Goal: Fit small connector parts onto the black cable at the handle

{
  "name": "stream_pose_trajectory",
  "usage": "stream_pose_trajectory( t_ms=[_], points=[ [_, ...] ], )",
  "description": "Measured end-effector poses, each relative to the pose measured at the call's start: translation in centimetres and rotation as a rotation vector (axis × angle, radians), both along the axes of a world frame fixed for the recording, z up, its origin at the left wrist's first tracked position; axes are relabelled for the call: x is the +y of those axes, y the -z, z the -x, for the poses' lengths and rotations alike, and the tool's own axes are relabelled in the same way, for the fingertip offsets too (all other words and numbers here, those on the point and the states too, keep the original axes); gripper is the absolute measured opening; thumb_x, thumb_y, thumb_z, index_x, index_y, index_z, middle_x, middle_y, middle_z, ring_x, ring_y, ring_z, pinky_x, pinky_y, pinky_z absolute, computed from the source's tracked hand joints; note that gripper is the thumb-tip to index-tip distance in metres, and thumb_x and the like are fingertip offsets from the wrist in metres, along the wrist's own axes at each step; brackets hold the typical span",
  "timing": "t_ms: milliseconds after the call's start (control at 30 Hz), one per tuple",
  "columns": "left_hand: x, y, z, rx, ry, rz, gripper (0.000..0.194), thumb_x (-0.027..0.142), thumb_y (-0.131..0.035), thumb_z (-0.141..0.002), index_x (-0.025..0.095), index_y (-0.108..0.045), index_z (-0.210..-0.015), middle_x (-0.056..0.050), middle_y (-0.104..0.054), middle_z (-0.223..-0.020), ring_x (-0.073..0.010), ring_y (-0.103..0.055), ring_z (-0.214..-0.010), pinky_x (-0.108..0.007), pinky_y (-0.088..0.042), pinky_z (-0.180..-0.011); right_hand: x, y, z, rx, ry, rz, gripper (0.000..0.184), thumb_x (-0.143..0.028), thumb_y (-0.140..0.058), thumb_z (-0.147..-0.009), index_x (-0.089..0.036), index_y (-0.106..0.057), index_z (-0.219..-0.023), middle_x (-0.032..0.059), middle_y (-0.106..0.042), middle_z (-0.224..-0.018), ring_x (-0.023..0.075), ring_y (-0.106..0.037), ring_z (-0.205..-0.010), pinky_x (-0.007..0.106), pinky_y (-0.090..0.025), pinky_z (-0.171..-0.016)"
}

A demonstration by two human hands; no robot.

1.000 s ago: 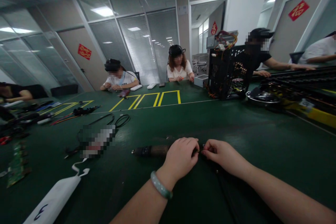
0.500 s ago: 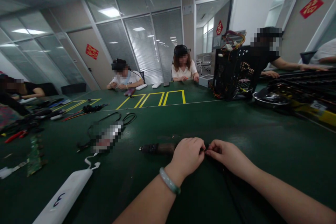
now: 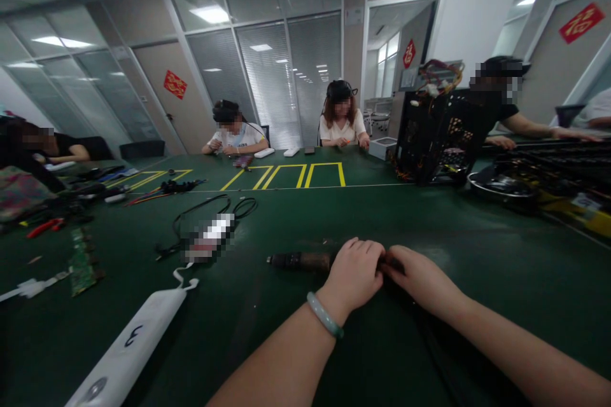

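A dark electric screwdriver lies on the green table with its bit end pointing left. My left hand, a jade-coloured bangle at the wrist, is closed around its rear part. My right hand is pinched at that same rear end, its fingertips right against the left hand's fingers. A black cable runs from under my right hand toward the near edge of the picture. The fingers hide the spot where cable and screwdriver come together.
At left are a white power strip, a pixelated device with black cord, a green circuit board and red-handled pliers. A black computer case and metal bowl stand at right. Several people sit around the table.
My view has swung a little left, so everything sits farther right in the picture. My right fingertips have closed up against the left hand. Both hands keep hold at the screwdriver's rear.
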State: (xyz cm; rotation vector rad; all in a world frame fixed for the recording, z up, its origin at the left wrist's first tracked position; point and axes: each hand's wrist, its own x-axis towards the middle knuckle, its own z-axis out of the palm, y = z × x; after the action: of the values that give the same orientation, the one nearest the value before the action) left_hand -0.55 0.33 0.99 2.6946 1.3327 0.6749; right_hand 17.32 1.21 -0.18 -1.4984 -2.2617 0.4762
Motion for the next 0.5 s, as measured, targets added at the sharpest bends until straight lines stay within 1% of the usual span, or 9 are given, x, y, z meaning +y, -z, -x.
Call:
stream_pose_trajectory(
  t_ms=[100,167,233,300,400,500],
  points=[
    [-0.3,-0.5,0.1,-0.03,0.028,-0.031,0.038,0.02,-0.058,-0.082,0.021,-0.049,-0.119,-0.005,-0.06,-0.117,-0.0227,-0.052,-0.115,-0.045,-0.024,-0.112,0.4,0.2,0.0,-0.009,-0.001,-0.029,0.003,-0.022,-0.056,-0.085,-0.021,-0.057,-0.088,0.0035,-0.063,-0.092,0.0192,-0.06,-0.08,0.027,-0.042,-0.067],
    [-0.5,-0.9,0.2,-0.059,0.059,-0.065,0.047,0.022,-0.057,-0.082,0.021,-0.044,-0.128,-0.006,-0.056,-0.127,-0.0232,-0.045,-0.125,-0.046,-0.019,-0.115,0.8,0.4,-0.2,-0.02,0.018,-0.069,0.004,-0.021,-0.055,-0.085,-0.021,-0.055,-0.089,0.0038,-0.062,-0.091,0.019,-0.06,-0.079,0.027,-0.041,-0.067],
    [-0.7,-1.3,0.4,-0.087,0.088,-0.098,0.053,0.021,-0.056,-0.083,0.022,-0.04,-0.134,-0.005,-0.051,-0.134,-0.0223,-0.038,-0.132,-0.046,-0.015,-0.116,1.3,0.6,-0.8,-0.039,0.048,-0.108,0.004,-0.024,-0.053,-0.087,-0.02,-0.053,-0.086,0.0033,-0.062,-0.086,0.0187,-0.06,-0.075,0.027,-0.041,-0.064],
    [-0.9,-1.6,0.5,-0.105,0.112,-0.12,0.054,0.02,-0.053,-0.085,0.023,-0.037,-0.136,-0.004,-0.048,-0.138,-0.0206,-0.034,-0.135,-0.045,-0.012,-0.117,1.8,0.7,-1.9,-0.065,0.076,-0.128,0.012,-0.03,-0.051,-0.09,-0.021,-0.051,-0.082,0.003,-0.062,-0.083,0.0188,-0.059,-0.072,0.028,-0.04,-0.062],
    [-1.0,-1.7,0.7,-0.11,0.128,-0.128,0.052,0.02,-0.051,-0.088,0.023,-0.036,-0.138,-0.003,-0.046,-0.14,-0.0196,-0.032,-0.136,-0.046,-0.013,-0.117,2.1,0.5,-5.4,-0.097,0.165,-0.106,0.017,-0.034,-0.051,-0.091,-0.022,-0.052,-0.08,0.0054,-0.064,-0.084,0.0204,-0.061,-0.073,0.03,-0.04,-0.063],
    [-0.8,-1.4,0.8,-0.111,0.104,-0.105,0.051,0.022,-0.051,-0.09,0.024,-0.035,-0.138,-0.003,-0.047,-0.139,-0.0185,-0.033,-0.135,-0.047,-0.016,-0.117,1.4,0.1,-11.4,-0.092,0.319,-0.056,0.022,-0.037,-0.045,-0.093,-0.022,-0.055,-0.081,0.011,-0.066,-0.084,0.0213,-0.062,-0.07,0.033,-0.038,-0.059]
  ],
)
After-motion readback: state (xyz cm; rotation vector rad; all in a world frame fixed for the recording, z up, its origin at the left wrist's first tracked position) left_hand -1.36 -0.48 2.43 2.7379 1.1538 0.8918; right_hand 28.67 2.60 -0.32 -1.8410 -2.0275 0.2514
